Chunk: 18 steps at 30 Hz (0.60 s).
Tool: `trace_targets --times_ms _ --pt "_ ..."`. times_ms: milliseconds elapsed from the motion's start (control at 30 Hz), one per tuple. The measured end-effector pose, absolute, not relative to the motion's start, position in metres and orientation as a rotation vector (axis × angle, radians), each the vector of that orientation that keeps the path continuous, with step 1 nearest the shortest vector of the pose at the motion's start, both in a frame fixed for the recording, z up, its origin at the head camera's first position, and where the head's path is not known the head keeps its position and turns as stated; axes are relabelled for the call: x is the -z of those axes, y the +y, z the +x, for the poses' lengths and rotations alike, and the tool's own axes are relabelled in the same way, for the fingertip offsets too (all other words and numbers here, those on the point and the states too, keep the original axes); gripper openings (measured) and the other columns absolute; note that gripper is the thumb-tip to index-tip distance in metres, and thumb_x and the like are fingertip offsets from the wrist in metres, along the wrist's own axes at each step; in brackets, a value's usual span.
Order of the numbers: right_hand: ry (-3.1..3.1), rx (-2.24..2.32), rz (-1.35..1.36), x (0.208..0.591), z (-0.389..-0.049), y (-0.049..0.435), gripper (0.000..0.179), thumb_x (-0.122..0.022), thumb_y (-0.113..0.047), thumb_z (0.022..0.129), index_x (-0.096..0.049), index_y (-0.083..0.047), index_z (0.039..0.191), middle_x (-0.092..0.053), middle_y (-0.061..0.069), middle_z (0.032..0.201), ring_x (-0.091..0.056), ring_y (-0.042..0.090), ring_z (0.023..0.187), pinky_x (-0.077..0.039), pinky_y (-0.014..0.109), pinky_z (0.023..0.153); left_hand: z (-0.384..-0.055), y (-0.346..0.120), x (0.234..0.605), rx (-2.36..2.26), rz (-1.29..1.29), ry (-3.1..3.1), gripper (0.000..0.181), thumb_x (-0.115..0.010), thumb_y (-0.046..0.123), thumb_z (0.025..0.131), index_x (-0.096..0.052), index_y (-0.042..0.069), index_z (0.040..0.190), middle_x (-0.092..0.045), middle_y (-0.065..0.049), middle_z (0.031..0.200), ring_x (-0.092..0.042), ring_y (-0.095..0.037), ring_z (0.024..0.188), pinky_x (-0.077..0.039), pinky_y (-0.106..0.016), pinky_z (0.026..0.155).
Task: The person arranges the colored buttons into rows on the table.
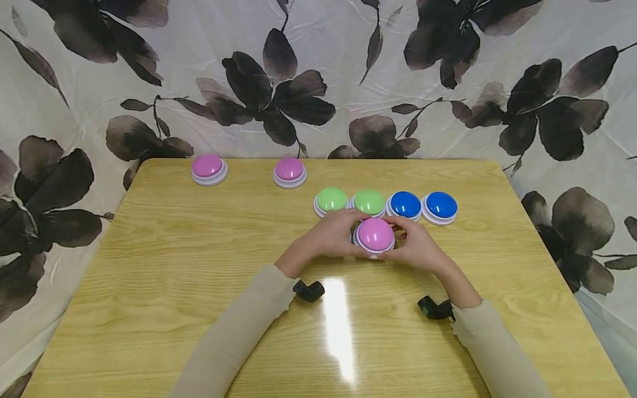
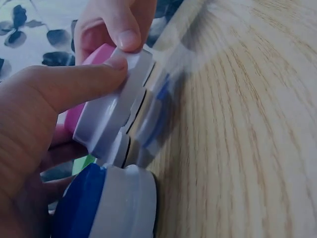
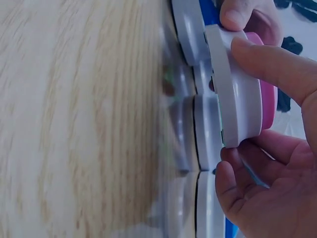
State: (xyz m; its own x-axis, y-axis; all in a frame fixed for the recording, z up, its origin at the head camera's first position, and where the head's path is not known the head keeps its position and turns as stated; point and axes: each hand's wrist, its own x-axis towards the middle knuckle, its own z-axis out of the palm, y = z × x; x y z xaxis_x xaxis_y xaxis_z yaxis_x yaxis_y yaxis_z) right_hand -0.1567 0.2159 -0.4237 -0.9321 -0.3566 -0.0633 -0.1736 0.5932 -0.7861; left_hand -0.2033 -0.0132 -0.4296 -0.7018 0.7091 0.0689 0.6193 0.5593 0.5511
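Pink domed push button with a round white base [image 1: 375, 236]: raised above the yellow wood-grain table [image 1: 199, 265], in front of two white-based green domed buttons [image 1: 369, 202]. Left hand [image 1: 334, 233] and right hand [image 1: 418, 243]: thumbs and fingers grasp its opposite sides. A white-based blue domed button [image 2: 111, 203] stands just beside the left hand.

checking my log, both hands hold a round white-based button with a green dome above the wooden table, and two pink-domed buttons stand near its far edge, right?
The round white-based button in both hands has a pink dome, not green, as the head view shows; the rest is right.
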Motion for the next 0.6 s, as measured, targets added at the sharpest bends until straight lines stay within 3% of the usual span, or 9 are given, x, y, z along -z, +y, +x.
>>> trace_targets --times_ms 333,600 --pt "2.604 1.275 -0.44 0.432 -0.162 0.216 0.078 -0.089 -0.022 0.07 -0.051 -0.005 0.136 -0.057 0.011 0.123 -0.055 0.028 0.107 -0.05 0.045 0.089 -0.213 -0.01 0.432 -0.886 1.057 2.541 0.078 -0.084 0.056 0.066 -0.06 0.016 0.13 -0.062 0.009 0.114 -0.055 -0.005 0.102 -0.045 -0.027 0.092" --pt "2.583 1.314 -0.435 0.436 -0.164 0.215 0.077 -0.089 -0.02 0.071 -0.052 -0.003 0.135 -0.057 0.013 0.122 -0.055 0.03 0.106 -0.049 0.047 0.089 -0.217 -0.009 0.436 -0.858 1.081 2.538 0.077 -0.084 0.055 0.066 -0.061 0.017 0.128 -0.062 0.009 0.114 -0.054 -0.004 0.103 -0.044 -0.025 0.092"
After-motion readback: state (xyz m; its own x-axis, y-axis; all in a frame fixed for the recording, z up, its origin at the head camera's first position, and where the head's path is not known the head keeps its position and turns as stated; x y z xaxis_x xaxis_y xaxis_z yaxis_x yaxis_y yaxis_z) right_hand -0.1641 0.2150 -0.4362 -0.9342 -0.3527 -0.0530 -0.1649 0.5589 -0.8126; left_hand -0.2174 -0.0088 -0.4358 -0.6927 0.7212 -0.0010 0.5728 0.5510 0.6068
